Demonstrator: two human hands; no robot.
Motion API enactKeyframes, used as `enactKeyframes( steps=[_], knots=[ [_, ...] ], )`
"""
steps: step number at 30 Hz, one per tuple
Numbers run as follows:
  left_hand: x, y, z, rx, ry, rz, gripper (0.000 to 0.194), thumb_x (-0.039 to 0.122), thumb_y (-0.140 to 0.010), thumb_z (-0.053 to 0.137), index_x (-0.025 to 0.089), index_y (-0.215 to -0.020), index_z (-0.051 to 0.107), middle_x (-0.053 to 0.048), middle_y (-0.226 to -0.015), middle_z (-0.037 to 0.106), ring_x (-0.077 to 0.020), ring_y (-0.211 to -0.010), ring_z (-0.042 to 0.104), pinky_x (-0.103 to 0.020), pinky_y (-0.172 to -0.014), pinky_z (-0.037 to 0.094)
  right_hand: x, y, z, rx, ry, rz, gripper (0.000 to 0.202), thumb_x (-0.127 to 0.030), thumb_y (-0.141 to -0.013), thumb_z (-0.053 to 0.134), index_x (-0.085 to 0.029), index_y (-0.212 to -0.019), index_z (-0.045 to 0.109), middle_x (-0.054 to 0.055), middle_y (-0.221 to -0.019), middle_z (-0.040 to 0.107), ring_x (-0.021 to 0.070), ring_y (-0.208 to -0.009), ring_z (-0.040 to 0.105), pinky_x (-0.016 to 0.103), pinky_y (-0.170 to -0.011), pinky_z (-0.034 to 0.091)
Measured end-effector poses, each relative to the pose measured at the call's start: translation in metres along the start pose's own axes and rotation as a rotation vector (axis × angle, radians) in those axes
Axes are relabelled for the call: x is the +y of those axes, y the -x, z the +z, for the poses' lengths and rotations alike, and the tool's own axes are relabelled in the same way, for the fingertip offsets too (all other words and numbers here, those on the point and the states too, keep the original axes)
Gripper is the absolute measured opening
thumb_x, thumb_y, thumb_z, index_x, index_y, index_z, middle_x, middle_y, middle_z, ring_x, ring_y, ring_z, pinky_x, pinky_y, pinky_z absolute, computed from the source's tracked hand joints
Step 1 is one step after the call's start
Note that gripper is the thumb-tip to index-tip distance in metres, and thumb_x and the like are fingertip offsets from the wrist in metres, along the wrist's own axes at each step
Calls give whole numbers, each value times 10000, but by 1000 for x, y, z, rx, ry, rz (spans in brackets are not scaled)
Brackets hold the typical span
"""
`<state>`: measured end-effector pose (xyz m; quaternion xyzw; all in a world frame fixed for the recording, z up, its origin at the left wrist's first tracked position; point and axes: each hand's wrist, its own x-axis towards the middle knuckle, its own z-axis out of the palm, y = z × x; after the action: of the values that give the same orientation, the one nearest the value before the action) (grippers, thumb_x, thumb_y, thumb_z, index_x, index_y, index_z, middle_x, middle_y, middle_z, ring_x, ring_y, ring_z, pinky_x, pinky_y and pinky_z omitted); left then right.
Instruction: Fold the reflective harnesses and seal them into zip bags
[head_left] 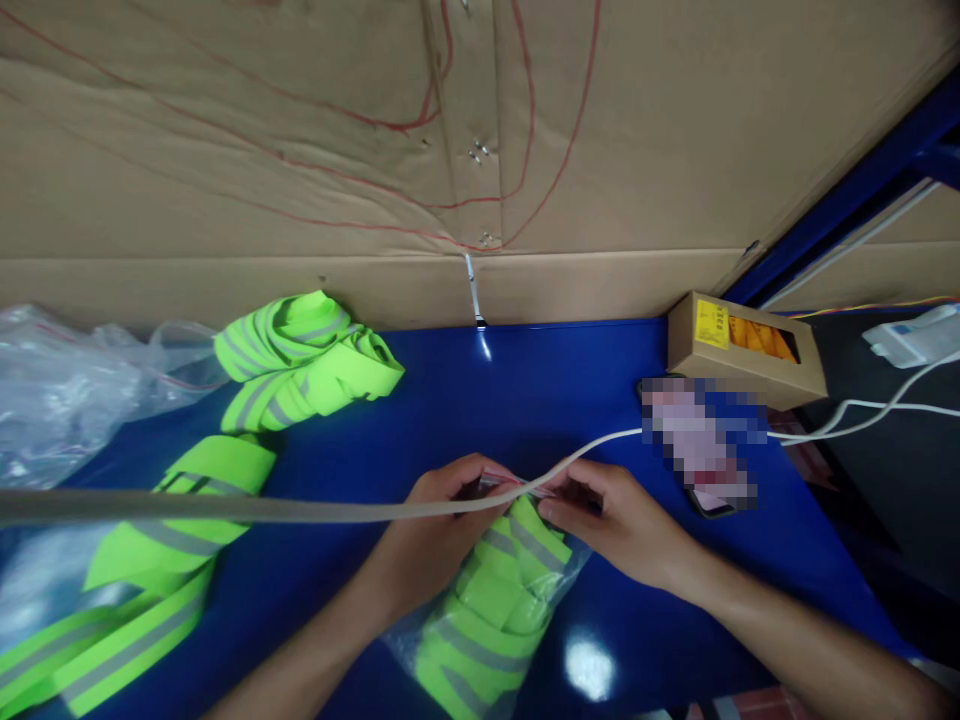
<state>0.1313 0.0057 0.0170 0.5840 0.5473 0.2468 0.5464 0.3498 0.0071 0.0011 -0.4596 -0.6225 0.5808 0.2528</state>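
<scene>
A clear zip bag [574,580] lies low in the middle of the head view, with a folded neon-green reflective strap [484,610] inside it. My left hand [450,525] pinches the left part of the bag's red-lined top edge. At the right part of that same edge, my right hand [611,515] has thumb and fingers closed on the plastic. A white cable [315,507] crosses in front of my left hand and hides a little of it and of the bag's mouth.
Loose green reflective straps [300,360] and another length [180,530] lie at left by a heap of clear bags [67,390]. A phone [694,440], partly pixelated, and a cardboard box [742,350] sit at right on the blue table [555,380]. Cardboard [300,130] stands behind.
</scene>
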Motion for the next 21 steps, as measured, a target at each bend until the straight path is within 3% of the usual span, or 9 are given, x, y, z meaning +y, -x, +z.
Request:
enactKeyframes(
  steps=[10, 18, 21],
  knots=[
    [-4, 4, 7, 57, -65, 104, 189, 355, -937, 595, 199, -879, 685, 4, -779, 647, -130, -715, 536, -234, -652, 397, -10, 5, 2, 50, 33, -26, 95, -222, -923, 640, -191, -836, 661, -22, -745, 666, 116, -687, 605, 223, -608, 421],
    [-3, 3, 11, -37, 16, 48, 214, 396, -905, 640, 188, -875, 682, -4, -789, 639, -133, -709, 547, -237, -624, 397, -14, 7, 6, 30, 72, -92, 140, -147, -900, 603, -189, -766, 607, -48, -667, 553, 97, -614, 489, 220, -570, 362],
    [-3, 3, 10, -42, 37, 47, 250, 415, -901, 653, 180, -824, 685, -7, -771, 640, -130, -702, 556, -234, -626, 405, -12, 5, 6, 18, 68, -98, 117, -137, -900, 609, -191, -797, 621, -50, -692, 574, 95, -636, 497, 215, -600, 378]
  ],
)
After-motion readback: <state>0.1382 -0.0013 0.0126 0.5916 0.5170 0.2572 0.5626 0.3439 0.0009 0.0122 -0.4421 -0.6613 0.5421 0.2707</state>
